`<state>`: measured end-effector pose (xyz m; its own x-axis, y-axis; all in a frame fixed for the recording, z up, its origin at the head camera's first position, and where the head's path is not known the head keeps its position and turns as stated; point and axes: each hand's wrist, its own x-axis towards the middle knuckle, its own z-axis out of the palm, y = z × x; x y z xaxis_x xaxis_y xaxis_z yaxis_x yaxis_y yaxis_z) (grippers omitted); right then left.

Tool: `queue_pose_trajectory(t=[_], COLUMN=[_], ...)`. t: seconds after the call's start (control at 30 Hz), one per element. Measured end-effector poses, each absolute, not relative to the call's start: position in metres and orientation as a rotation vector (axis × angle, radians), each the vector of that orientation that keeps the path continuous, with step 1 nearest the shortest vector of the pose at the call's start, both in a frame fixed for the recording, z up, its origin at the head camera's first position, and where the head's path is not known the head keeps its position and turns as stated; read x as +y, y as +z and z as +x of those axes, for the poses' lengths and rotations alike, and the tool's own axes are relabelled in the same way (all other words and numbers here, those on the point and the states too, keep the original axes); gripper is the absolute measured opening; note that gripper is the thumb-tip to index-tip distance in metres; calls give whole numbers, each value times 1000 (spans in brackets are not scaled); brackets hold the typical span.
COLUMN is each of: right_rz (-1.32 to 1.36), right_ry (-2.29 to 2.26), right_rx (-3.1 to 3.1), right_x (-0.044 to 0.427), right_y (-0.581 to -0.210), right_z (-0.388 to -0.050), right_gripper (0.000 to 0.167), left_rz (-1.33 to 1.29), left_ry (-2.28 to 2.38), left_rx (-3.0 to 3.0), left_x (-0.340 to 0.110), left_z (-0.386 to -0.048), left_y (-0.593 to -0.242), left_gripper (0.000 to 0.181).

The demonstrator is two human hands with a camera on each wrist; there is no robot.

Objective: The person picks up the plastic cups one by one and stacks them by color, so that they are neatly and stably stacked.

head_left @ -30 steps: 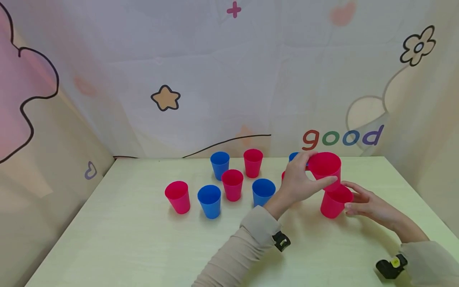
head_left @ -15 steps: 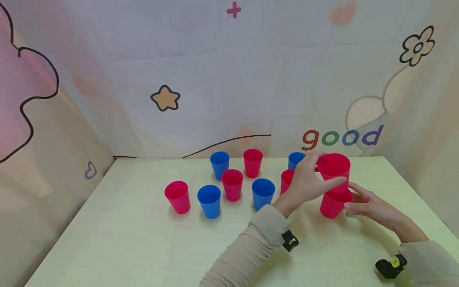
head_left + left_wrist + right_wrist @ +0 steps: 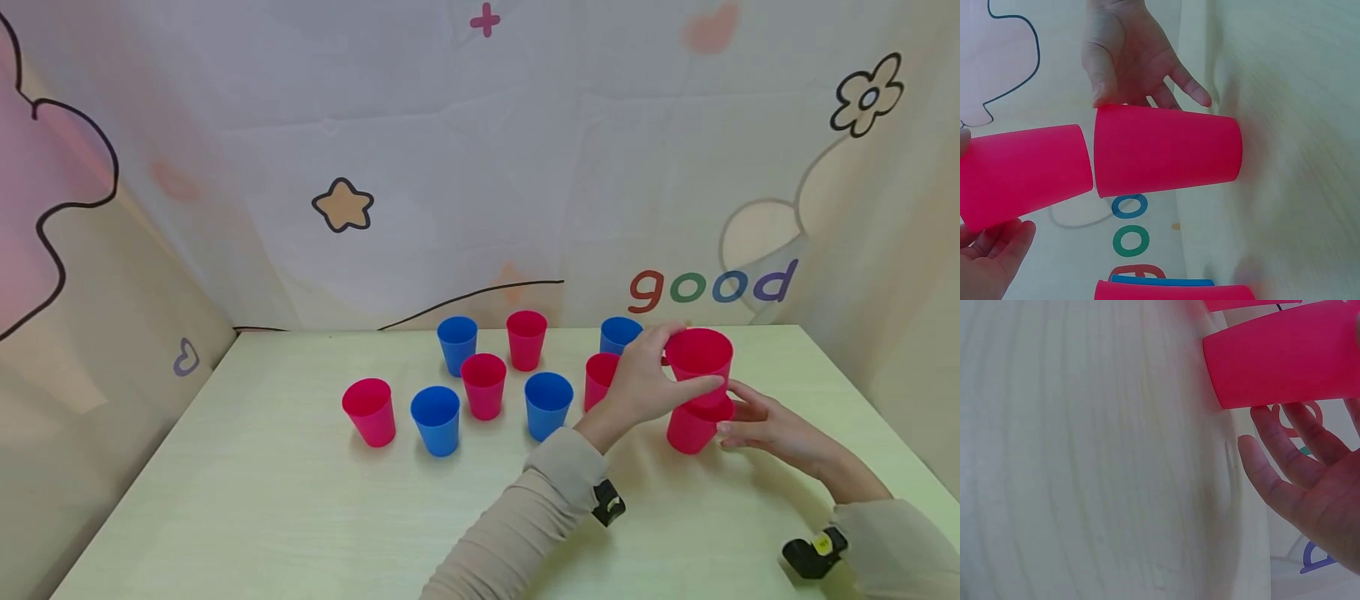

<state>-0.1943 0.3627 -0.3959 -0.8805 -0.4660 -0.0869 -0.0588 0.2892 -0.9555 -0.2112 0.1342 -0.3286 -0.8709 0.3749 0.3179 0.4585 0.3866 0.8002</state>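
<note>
My left hand (image 3: 637,383) grips a red cup (image 3: 697,354) between thumb and fingers, upright above a second red cup (image 3: 690,433) that stands on the table. In the left wrist view a narrow gap parts the held cup's base (image 3: 1029,172) from the lower cup's rim (image 3: 1166,153). My right hand (image 3: 783,429) holds the lower cup at its right side, thumb in front and fingers behind. The right wrist view shows bent fingertips (image 3: 1260,415) against this cup's wall, with the thumb mostly out of frame.
Several red and blue cups stand mouth up left of my hands, among them a blue cup (image 3: 547,407) and a red cup (image 3: 368,412). Another red cup (image 3: 600,379) is partly hidden behind my left hand. A printed curtain (image 3: 450,167) closes off the table's (image 3: 300,517) back.
My left hand has carried its red cup to the right, over the lower cup, and then slightly down. The right hand and lower cup have stayed in place.
</note>
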Motion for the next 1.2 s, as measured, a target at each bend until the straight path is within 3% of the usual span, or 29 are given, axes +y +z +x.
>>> queue_pose_trajectory(t=[0.9, 1.2], right_rz=[-565, -552], right_ry=[-1677, -1669], right_rx=[2145, 2168], right_x=[364, 363], right_y=[-399, -399], right_z=[-194, -195], right_gripper=[70, 69], left_rz=[-898, -797], left_ry=[-1543, -1773], left_rx=[-2624, -2594], left_x=[139, 145], left_z=[-224, -229], left_y=[-356, -365], left_gripper=[67, 64])
